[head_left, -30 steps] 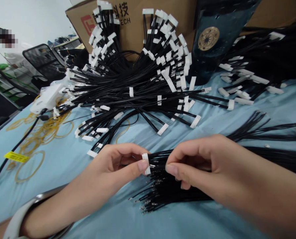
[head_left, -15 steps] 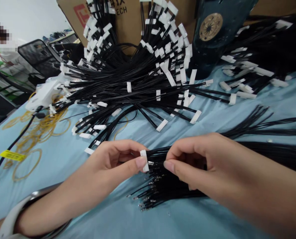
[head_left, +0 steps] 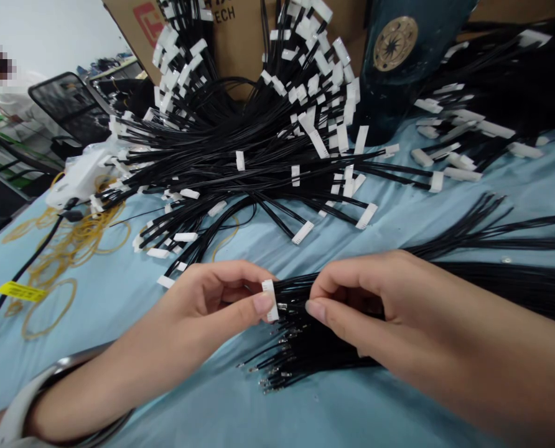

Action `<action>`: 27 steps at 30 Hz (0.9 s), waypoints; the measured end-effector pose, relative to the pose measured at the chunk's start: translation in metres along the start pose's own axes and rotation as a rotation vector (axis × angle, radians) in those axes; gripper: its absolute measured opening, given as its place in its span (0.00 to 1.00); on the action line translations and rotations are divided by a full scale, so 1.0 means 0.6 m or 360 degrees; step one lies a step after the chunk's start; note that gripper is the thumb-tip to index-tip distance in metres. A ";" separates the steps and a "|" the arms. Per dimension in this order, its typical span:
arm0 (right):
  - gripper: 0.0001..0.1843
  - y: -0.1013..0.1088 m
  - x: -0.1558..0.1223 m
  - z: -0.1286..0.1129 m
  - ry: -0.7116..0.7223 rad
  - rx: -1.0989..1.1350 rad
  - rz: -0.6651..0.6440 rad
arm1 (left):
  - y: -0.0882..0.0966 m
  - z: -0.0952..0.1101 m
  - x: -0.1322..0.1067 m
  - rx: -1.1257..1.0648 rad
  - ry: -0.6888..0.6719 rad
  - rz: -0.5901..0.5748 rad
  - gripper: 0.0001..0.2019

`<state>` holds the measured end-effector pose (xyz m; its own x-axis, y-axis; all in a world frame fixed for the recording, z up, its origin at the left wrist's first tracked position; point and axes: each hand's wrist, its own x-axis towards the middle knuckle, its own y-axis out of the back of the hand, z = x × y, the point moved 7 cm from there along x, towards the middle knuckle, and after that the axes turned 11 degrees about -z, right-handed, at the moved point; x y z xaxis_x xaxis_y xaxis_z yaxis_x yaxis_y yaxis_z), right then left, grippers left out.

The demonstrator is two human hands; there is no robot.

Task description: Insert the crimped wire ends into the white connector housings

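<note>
My left hand (head_left: 233, 305) pinches a white connector housing (head_left: 270, 300) between thumb and fingers, its slotted face upright. Several black wires run from the housing's upper part toward the right. My right hand (head_left: 356, 305) is closed on a black wire, and that wire's metal crimp terminal (head_left: 282, 306) sits at the housing's right side; how deep it goes in cannot be seen. Beneath both hands lies a bundle of loose black wires (head_left: 324, 354) with bare metal terminals at their left ends. The right hand's inner fingers are partly hidden.
Behind my hands is a large pile of black cables with white connectors (head_left: 240, 134). A cardboard box (head_left: 247, 50), a dark blue bottle (head_left: 380, 93) and more cables (head_left: 464, 124) stand farther back. Yellow rubber bands (head_left: 81, 242) and a black cord with a yellow tag (head_left: 22, 290) lie left on the blue cloth (head_left: 188, 398).
Both hands keep nearly the same pose, with the connector housing and wire terminal still together. The whole view has shifted very slightly.
</note>
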<state>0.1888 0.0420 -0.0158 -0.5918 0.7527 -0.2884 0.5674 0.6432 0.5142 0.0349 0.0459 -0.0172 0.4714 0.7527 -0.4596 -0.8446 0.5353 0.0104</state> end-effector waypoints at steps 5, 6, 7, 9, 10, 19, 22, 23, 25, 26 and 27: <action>0.18 -0.001 0.003 0.003 0.0012 0.0101 0.0023 | 0.000 -0.001 0.001 -0.0003 -0.0021 0.0002 0.02; 0.18 -0.001 0.003 0.003 0.0010 0.0105 0.0036 | 0.001 -0.001 0.001 -0.0016 -0.0021 0.0006 0.02; 0.18 -0.001 0.003 0.004 0.0009 0.0110 0.0049 | 0.001 -0.001 0.001 -0.0027 -0.0020 0.0007 0.02; 0.17 -0.002 0.003 0.004 -0.0015 0.0114 0.0050 | 0.001 0.000 0.001 -0.0030 -0.0018 -0.0003 0.03; 0.17 -0.002 0.003 0.004 -0.0028 0.0115 0.0043 | 0.001 0.000 0.001 -0.0031 -0.0019 -0.0008 0.03; 0.15 0.001 -0.003 -0.009 0.0061 0.0213 -0.0036 | 0.002 -0.006 0.001 -0.0080 0.0005 -0.0026 0.04; 0.16 0.001 -0.003 -0.011 0.0122 0.0043 0.0012 | 0.001 -0.009 0.003 -0.0115 0.0009 -0.0038 0.04; 0.15 0.002 -0.004 -0.012 0.0140 -0.0051 0.0057 | 0.001 -0.009 0.003 -0.0126 0.0012 -0.0046 0.04; 0.14 0.004 -0.005 -0.017 0.0177 -0.0254 0.0167 | 0.001 -0.008 0.001 -0.0124 0.0015 -0.0051 0.03; 0.14 0.004 -0.006 -0.021 0.0214 -0.0344 0.0211 | 0.002 -0.007 0.000 -0.0109 0.0020 -0.0047 0.03; 0.13 0.003 -0.007 -0.024 0.0252 -0.0424 0.0244 | 0.003 -0.005 -0.002 -0.0089 0.0020 -0.0049 0.03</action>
<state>0.1839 0.0380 -0.0021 -0.6047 0.7931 -0.0730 0.4995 0.4491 0.7408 0.0322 0.0449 -0.0197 0.4947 0.7311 -0.4700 -0.8426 0.5359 -0.0533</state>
